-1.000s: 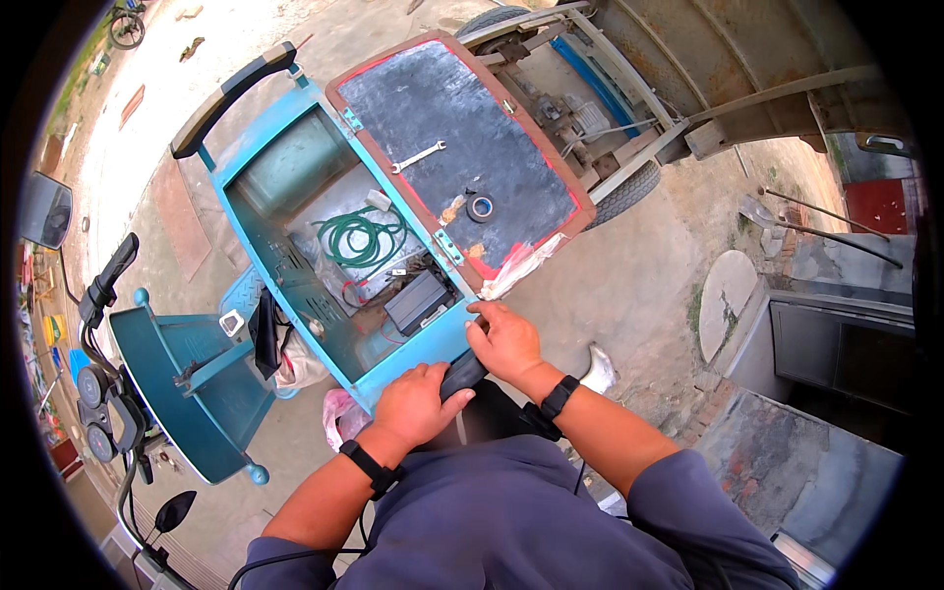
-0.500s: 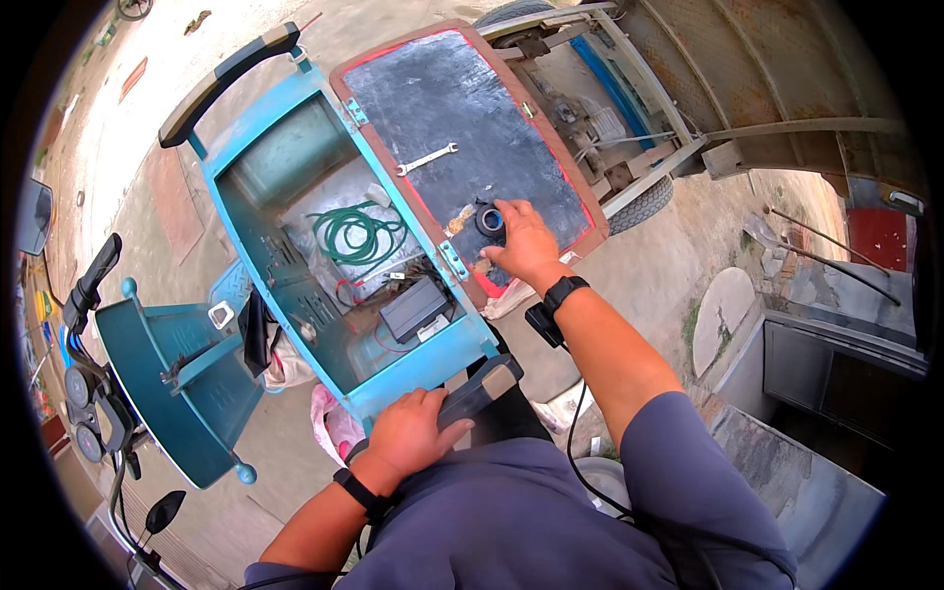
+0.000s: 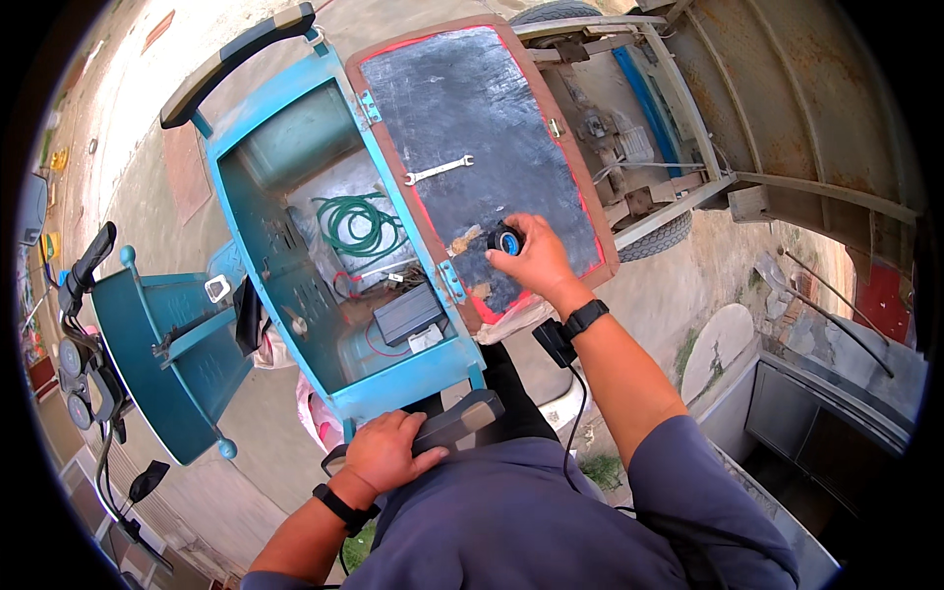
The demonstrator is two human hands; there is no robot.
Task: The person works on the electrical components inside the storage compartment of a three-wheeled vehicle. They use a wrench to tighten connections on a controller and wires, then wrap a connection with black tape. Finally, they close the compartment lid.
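Note:
My right hand (image 3: 539,258) pinches a roll of black tape (image 3: 504,242) with a blue core between thumb and fingers. The roll is tilted just over the dark inner face of the opened lid (image 3: 492,108), near its lower hinge; I cannot tell whether it touches. An open-ended wrench (image 3: 440,170) lies on that lid, farther away. Close to my body, my left hand (image 3: 385,449) is curled over the black armrest (image 3: 457,420) of the blue metal box (image 3: 398,379).
Inside the box are a coiled green cord (image 3: 359,228), a grey rectangular unit (image 3: 409,314) and thin wires. A motorbike handlebar (image 3: 88,265) stands at the left. A metal frame (image 3: 678,108) with a wheel (image 3: 657,239) is beyond the lid.
The tape roll has tilted in my right hand, so its blue core shows more. My left hand stays on the armrest. The whole view has shifted slightly.

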